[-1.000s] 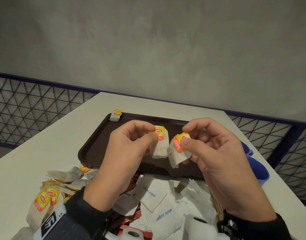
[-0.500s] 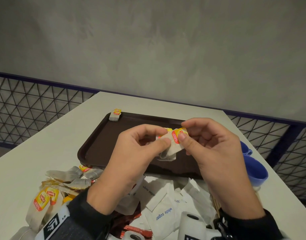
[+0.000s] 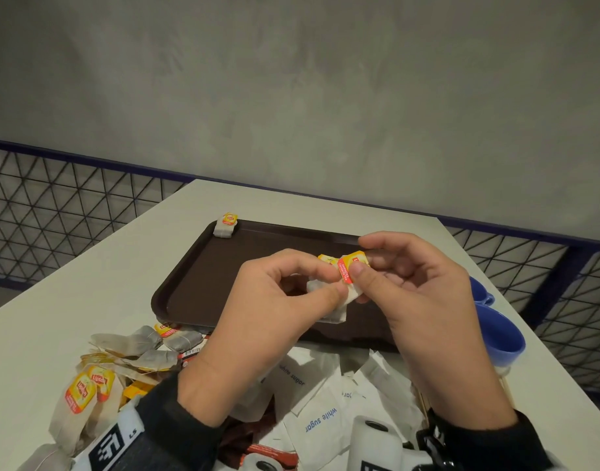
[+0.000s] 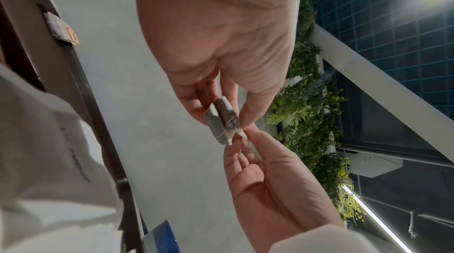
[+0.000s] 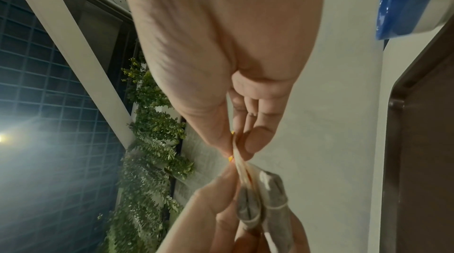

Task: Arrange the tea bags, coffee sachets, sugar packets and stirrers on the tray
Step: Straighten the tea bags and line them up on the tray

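Observation:
Above the brown tray [image 3: 224, 266], both hands meet around two tea bags [image 3: 339, 300] pressed together. My left hand [image 3: 275, 300] pinches the bags [image 4: 222, 121] between thumb and fingers. My right hand [image 3: 410, 287] pinches their yellow and red tags [image 3: 351, 266] between thumb and forefinger; the tags [image 5: 233, 152] show edge-on in the right wrist view. One tea bag [image 3: 226, 225] lies on the tray's far left corner. Loose tea bags [image 3: 128, 355] lie at the near left, white sugar packets [image 3: 322, 402] at the near middle.
The tray sits on a white table [image 3: 71, 294]. Blue cups [image 3: 499, 331] stand at the right table edge, beside the tray. Red-brown sachets [image 3: 258, 450] lie under the sugar packets. A wire-mesh railing [image 3: 54, 205] runs behind the table.
The two tea bags, held apart one in each hand a second ago, have been brought together. Both hands now hold the pair as one stack.

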The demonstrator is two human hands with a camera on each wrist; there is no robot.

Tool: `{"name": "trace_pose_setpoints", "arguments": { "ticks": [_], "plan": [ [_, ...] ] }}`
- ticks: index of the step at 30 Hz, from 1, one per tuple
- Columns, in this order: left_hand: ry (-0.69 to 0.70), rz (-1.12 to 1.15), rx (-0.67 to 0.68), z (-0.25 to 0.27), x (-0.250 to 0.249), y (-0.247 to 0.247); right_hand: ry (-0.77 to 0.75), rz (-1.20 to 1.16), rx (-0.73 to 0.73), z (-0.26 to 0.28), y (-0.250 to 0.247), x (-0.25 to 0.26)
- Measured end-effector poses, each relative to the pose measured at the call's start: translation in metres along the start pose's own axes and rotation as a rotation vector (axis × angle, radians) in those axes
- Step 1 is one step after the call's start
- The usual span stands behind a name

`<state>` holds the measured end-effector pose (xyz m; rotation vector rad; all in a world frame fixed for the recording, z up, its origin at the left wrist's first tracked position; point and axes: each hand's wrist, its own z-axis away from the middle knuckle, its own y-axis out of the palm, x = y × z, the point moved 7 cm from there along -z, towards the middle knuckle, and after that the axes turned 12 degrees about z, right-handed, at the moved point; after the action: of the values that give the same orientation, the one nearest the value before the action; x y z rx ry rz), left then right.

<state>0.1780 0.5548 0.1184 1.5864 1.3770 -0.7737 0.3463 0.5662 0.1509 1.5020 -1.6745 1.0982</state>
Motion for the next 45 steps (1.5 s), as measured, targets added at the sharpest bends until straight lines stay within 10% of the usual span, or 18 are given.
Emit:
{"name": "trace_pose_setpoints", "arguments": {
  "ticks": [29,45],
  "plan": [
    [0.002,-0.084,0.026,-0.001,0.0,0.001,-0.144,0.373,-0.055,0.007,0.005,0.009],
    [-0.056,-0.005,-0.021,0.001,-0.004,0.001,0.29,0.06,0.026,0.002,0.002,-0.021]
  ]
}}
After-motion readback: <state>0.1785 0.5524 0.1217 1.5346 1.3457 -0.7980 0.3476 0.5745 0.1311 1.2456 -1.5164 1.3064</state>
